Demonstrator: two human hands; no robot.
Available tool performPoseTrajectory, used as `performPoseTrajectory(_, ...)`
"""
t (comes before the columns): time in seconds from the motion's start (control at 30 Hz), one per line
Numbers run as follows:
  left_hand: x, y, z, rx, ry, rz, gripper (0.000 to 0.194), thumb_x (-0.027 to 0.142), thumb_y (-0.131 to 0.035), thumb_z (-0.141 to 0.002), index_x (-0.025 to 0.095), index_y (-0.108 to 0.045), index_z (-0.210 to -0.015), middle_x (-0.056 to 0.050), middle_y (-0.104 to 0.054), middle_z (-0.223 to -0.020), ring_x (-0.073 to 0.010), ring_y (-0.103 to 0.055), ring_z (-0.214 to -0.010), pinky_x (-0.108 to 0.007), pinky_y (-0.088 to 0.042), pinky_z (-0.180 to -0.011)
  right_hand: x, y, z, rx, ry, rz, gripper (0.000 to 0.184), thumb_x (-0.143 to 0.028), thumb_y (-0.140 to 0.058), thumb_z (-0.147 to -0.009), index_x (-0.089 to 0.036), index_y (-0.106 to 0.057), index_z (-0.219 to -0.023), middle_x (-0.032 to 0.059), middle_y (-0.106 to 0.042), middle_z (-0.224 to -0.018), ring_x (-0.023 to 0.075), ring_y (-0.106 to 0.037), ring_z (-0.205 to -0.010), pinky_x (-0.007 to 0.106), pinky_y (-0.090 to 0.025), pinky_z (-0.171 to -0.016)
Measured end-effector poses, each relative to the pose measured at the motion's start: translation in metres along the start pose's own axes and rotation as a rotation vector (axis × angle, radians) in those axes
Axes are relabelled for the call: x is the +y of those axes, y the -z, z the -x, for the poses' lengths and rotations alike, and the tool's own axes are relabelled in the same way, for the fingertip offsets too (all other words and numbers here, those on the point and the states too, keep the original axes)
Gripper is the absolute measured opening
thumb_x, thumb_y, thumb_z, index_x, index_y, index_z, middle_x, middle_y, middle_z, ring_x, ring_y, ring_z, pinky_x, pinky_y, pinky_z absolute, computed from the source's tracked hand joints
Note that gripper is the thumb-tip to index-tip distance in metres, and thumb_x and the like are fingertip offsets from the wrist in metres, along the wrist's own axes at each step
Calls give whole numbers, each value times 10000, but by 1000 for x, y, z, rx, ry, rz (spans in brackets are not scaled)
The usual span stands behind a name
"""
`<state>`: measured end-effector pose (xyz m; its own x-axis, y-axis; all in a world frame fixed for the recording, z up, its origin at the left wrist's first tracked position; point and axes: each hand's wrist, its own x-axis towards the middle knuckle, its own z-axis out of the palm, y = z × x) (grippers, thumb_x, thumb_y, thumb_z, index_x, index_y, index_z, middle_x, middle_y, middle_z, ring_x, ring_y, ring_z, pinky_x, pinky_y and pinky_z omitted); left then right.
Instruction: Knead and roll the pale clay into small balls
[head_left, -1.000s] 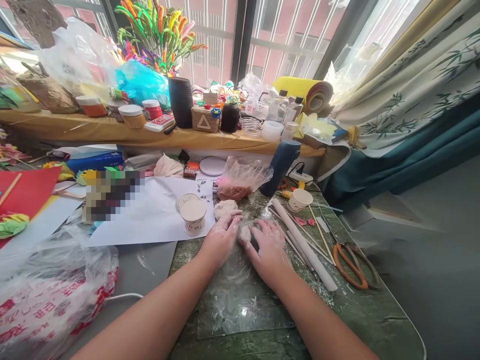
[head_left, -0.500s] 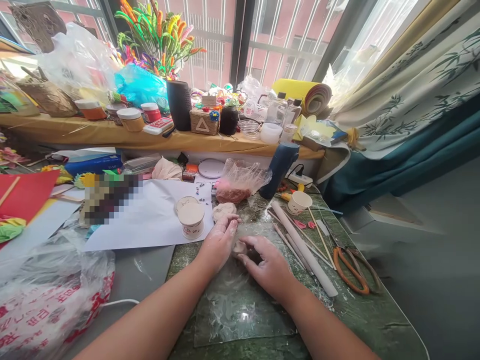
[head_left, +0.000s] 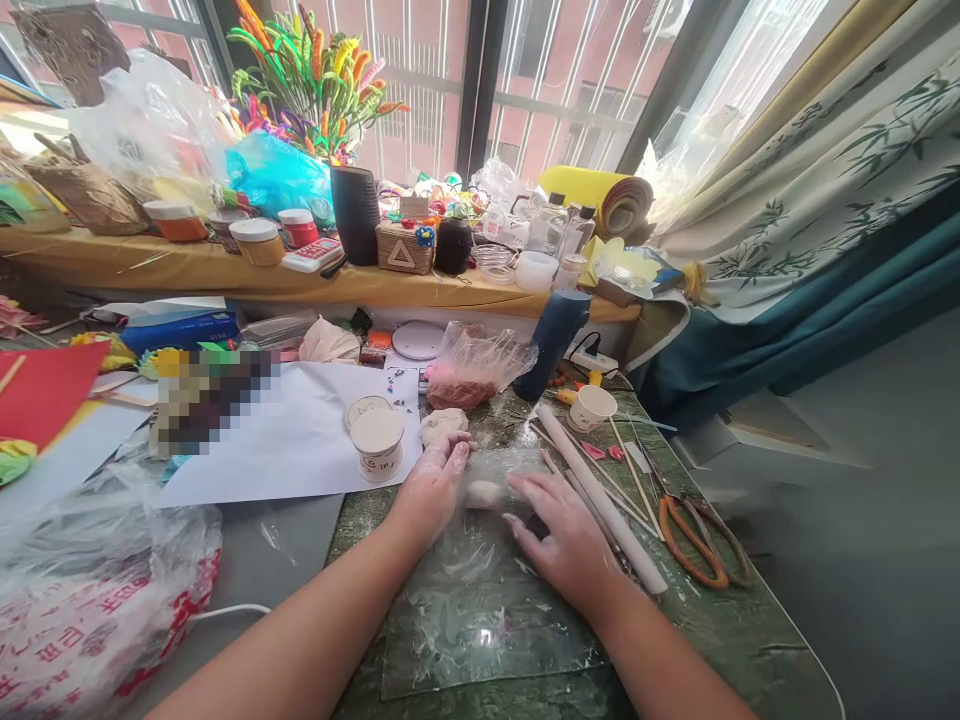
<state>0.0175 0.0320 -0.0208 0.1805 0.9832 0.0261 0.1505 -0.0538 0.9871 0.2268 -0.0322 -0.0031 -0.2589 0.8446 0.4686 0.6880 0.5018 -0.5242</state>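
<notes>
A small pale lump of clay (head_left: 485, 494) lies on a clear, powder-smeared sheet (head_left: 450, 640) between my two hands. My left hand (head_left: 435, 482) is just left of it, fingers extended together, thumb up, holding nothing. On the other side, my right hand (head_left: 559, 520) has its fingers and thumb apart, fingertips close to the lump's right end. Beyond my left fingertips sits a larger lump of pale clay (head_left: 444, 427). To its left, paper cups (head_left: 378, 440) rest on white paper (head_left: 262, 440).
Right of the sheet lie a pale rolling pin (head_left: 600, 500), thin sticks and orange-handled scissors (head_left: 694, 540). Another paper cup (head_left: 592, 407) stands behind them. A dark blue bottle (head_left: 553, 345) and a plastic bag of reddish clay (head_left: 465, 380) are farther back. A crumpled plastic bag (head_left: 97, 590) fills the left.
My right hand has drawn away from the clay, leaving it on the sheet. The lump now looks longer and lies sideways. My left hand has barely shifted.
</notes>
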Motion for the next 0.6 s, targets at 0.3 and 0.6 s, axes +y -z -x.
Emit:
performPoseTrajectory(0.3, 3, 0, 1, -6, 21, -26, 348, 499, -421, -1007, 244, -602, -1157, -68, -694, -1212, -233, -639, -1149, -399, -454, -1059, -9, -10, -1, -31, -199, -36, 327, -256, -595, -908, -243, -629, -1233, 97, -702, -1171, 282, -645, -1132, 475, -537, -999)
performPoseTrajectory(0.6, 8, 1, 1, 11, 6, -50, 351, 483, -410, -1007, 231, -608, -1150, -69, -695, -1202, -235, -635, -1155, -401, -435, -1086, -21, -42, -27, -225, 25, -124, 375, -175, -601, -916, -257, -617, -1282, 81, -678, -1314, 272, -586, -1256, 493, -437, -1105)
